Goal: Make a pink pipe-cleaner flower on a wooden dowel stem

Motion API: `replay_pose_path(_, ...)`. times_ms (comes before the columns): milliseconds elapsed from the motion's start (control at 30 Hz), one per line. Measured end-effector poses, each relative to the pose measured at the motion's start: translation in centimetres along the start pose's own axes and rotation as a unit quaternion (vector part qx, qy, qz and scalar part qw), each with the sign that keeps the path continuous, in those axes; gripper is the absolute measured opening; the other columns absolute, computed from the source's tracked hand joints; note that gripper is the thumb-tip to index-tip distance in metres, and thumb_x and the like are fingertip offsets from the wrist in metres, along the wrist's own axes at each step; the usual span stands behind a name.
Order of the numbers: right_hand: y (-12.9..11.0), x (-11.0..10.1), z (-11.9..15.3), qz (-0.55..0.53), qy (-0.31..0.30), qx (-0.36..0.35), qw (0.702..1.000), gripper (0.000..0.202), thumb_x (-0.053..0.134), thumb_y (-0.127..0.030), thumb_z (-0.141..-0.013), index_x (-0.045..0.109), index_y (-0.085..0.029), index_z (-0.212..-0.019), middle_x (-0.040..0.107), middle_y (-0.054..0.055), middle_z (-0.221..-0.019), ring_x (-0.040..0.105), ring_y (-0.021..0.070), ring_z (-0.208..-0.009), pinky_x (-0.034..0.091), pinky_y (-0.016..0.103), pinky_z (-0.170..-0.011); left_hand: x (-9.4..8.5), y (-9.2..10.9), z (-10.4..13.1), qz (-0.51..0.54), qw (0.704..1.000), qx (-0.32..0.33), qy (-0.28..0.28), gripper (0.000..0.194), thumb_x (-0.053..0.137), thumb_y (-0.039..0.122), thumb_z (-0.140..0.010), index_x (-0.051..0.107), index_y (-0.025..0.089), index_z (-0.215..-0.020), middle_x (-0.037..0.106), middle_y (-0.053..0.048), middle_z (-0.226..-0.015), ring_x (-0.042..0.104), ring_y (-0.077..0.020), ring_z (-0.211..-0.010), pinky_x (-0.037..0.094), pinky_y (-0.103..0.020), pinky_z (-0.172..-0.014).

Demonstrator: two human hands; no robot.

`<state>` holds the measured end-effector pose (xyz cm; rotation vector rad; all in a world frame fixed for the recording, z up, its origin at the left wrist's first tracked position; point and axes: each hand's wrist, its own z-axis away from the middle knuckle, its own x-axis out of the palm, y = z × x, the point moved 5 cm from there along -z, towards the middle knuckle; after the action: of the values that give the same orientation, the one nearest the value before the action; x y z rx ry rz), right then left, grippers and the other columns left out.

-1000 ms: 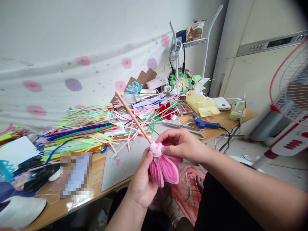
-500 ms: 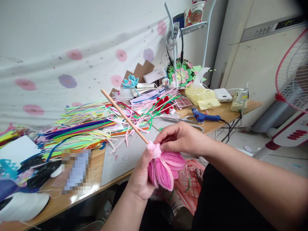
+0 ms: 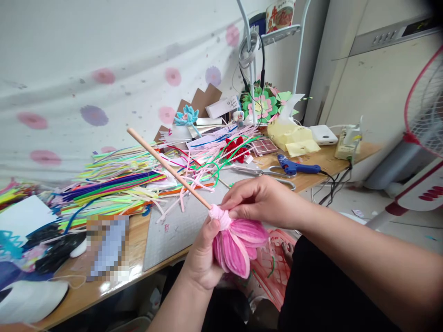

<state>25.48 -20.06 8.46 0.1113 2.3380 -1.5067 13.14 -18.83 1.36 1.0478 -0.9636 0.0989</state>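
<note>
A pink fuzzy flower point(image 3: 237, 246) hangs petals down in front of the table edge. Its pale pink wrapped base point(image 3: 220, 216) sits round the end of a wooden stick point(image 3: 169, 169), which slants up to the left. My left hand point(image 3: 206, 253) grips the flower near its base, thumb on the wrapping. The fingers of my right hand point(image 3: 254, 200) are pinched together at the right side of the base; whatever lies between the fingertips is too small to make out.
Bundles of coloured pipe cleaners point(image 3: 117, 184) cover the table's left and middle. A grey cutting mat point(image 3: 173, 240), scissors point(image 3: 256, 171), a blue glue gun point(image 3: 299, 167) and a red flower point(image 3: 236, 150) lie behind my hands. A fan point(image 3: 425, 110) stands at right.
The stick's free end has swung left and slightly down as the flower turned a little in my hands. Both hands keep their hold. The view has shifted slightly.
</note>
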Motion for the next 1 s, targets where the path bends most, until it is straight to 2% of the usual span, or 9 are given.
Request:
replay_pose_path(100,-1.3,0.0,0.2,0.058,0.027,-0.106,0.992,0.011,0.063,-0.011,-0.081,0.073,-0.016,-0.082,0.07,0.006,-0.088,0.065,0.0146,-0.084,0.052,0.026,-0.078,-0.2,0.0,0.1,0.036,0.999,-0.013,0.0,0.06,0.08,0.031,-0.066,0.059,0.018,-0.12,0.074,-0.002,-0.083,0.069,-0.0203,-0.081,0.051,-0.032,-0.086)
replay_pose_path(267,-1.9,0.3,0.2,0.1,0.028,-0.156,0.982,0.013,0.061,-0.008,-0.082,0.068,-0.016,-0.075,0.063,0.005,-0.087,0.061,0.0129,-0.082,0.051,0.024,-0.074,-0.5,-0.1,0.4,0.052,0.998,-0.035,-0.011,0.059,0.08,0.032,-0.066,0.06,0.016,-0.119,0.074,-0.002,-0.082,0.07,-0.0209,-0.082,0.052,-0.031,-0.084)
replay_pose_path(400,-2.1,0.6,0.1,0.091,-0.017,-0.179,0.98,0.012,0.059,-0.008,-0.084,0.067,-0.015,-0.078,0.059,0.005,-0.087,0.059,0.0122,-0.081,0.05,0.024,-0.074,-0.5,-0.1,0.9,0.056,0.997,-0.042,-0.03,0.054,0.079,0.033,-0.067,0.061,0.017,-0.115,0.075,-0.003,-0.086,0.07,-0.021,-0.084,0.051,-0.032,-0.087)
replay_pose_path(567,-2.3,0.6,0.1,0.084,-0.051,-0.209,0.973,0.019,0.051,-0.018,-0.092,0.069,-0.015,-0.088,0.06,0.008,-0.092,0.06,0.0129,-0.081,0.05,0.025,-0.072,-0.6,0.3,1.1,0.062,0.996,-0.054,-0.019,0.039,0.08,0.036,-0.065,0.069,0.015,-0.096,0.075,-0.005,-0.082,0.07,-0.027,-0.09,0.049,-0.04,-0.094)
replay_pose_path(700,-1.0,0.4,-0.3,0.028,-0.108,-0.144,0.983,0.023,0.048,-0.016,-0.093,0.069,-0.013,-0.102,0.064,0.011,-0.102,0.061,0.0151,-0.093,0.049,0.029,-0.083,-0.9,0.8,0.9,0.056,0.998,-0.039,-0.007,0.035,0.08,0.038,-0.063,0.069,0.015,-0.088,0.074,-0.005,-0.077,0.066,-0.0313,-0.101,0.045,-0.045,-0.099)
replay_pose_path(767,0.3,-0.1,-0.7,-0.031,-0.064,-0.075,0.995,0.022,0.048,-0.018,-0.093,0.068,-0.013,-0.102,0.066,0.008,-0.093,0.063,0.0147,-0.086,0.051,0.028,-0.078,-1.1,0.8,0.8,0.045,0.998,-0.036,-0.008,0.04,0.08,0.041,-0.063,0.069,0.015,-0.091,0.073,-0.007,-0.079,0.063,-0.0328,-0.106,0.043,-0.046,-0.1)
replay_pose_path(867,1.7,-0.9,-0.8,-0.026,0.067,-0.011,0.997,0.019,0.047,-0.017,-0.09,0.065,-0.014,-0.092,0.062,0.001,-0.072,0.061,0.0119,-0.066,0.05,0.025,-0.064,-1.6,1.0,0.6,0.026,0.999,-0.026,0.009,0.045,0.08,0.042,-0.061,0.068,0.014,-0.094,0.073,-0.009,-0.086,0.061,-0.0339,-0.107,0.043,-0.047,-0.1)
replay_pose_path(933,1.1,-0.8,-0.5,0.05,0.106,-0.047,0.992,0.02,0.045,-0.01,-0.086,0.064,-0.016,-0.082,0.059,0.001,-0.069,0.058,0.012,-0.065,0.048,0.025,-0.062,-1.9,1.2,0.5,0.022,0.999,-0.015,0.04,0.044,0.082,0.041,-0.059,0.068,0.014,-0.091,0.071,-0.008,-0.085,0.061,-0.0329,-0.106,0.042,-0.046,-0.1)
replay_pose_path(1000,-0.5,-0.3,0.0,0.115,0.106,-0.129,0.979,0.025,0.042,-0.005,-0.082,0.063,-0.018,-0.076,0.06,0.004,-0.074,0.058,0.0143,-0.071,0.049,0.028,-0.066,-2.2,1.4,0.3,0.03,0.997,0.007,0.073,0.041,0.084,0.039,-0.057,0.066,0.016,-0.086,0.069,-0.005,-0.081,0.062,-0.0299,-0.102,0.042,-0.044,-0.1)
